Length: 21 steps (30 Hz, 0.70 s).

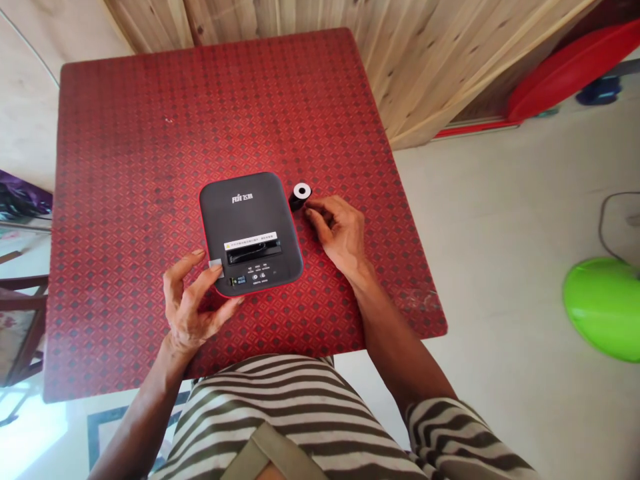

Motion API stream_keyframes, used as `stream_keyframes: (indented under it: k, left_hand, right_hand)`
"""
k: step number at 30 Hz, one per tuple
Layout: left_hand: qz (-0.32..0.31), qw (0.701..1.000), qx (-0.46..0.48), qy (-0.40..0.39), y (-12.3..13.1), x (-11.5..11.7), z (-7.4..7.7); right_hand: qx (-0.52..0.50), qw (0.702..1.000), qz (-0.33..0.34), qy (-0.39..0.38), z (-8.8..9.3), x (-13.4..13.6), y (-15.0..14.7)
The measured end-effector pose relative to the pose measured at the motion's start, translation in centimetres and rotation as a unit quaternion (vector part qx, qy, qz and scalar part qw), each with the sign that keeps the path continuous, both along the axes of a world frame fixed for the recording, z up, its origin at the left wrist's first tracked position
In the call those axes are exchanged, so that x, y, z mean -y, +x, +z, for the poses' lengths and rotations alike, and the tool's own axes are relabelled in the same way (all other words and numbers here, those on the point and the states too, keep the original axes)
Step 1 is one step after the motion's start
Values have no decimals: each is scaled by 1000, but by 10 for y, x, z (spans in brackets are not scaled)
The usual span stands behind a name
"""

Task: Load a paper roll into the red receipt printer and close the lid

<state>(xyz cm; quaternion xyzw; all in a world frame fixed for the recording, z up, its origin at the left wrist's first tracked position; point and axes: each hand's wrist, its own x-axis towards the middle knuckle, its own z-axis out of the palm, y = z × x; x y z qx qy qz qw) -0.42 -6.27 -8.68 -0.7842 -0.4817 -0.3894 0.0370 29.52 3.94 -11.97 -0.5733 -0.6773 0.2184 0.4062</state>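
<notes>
A dark grey receipt printer [253, 215] with a red rim lies flat on the red patterned table [120, 167]. It has a paper slot with a white warning strip above it and small buttons near its front edge. My left hand [190, 307] is at its front left corner, fingers apart, a fingertip on a small light grey tab [215, 264] and the thumb by the front edge. Right of the printer stands a small black roll with a white end [296, 191]. The bent, pinched fingers of my right hand [340, 230] meet its lower side; the fingertips are partly hidden.
A wooden plank wall [400, 60] rises behind the table. On the floor to the right stands a bright green rounded seat [605, 310], with a cable [607, 207] beyond it. A red round object [570, 73] leans at the upper right. A brown wooden chair [25, 313] is at the left.
</notes>
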Motion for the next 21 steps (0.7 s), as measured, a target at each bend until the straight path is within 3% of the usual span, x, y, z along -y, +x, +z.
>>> stream_keyframes:
  k: [10, 18, 21]
  left_hand:
    - [3, 999, 41, -29, -1, -3, -5]
    - [-40, 993, 99, -49, -4, -7, -7]
    - [-45, 993, 97, -51, -4, -7, -7]
  right_hand:
    - [19, 1000, 0, 2, -1, 2, 1]
    - [-22, 1000, -16, 1, -5, 1, 1]
    - [-38, 998, -40, 1, 5, 6, 0]
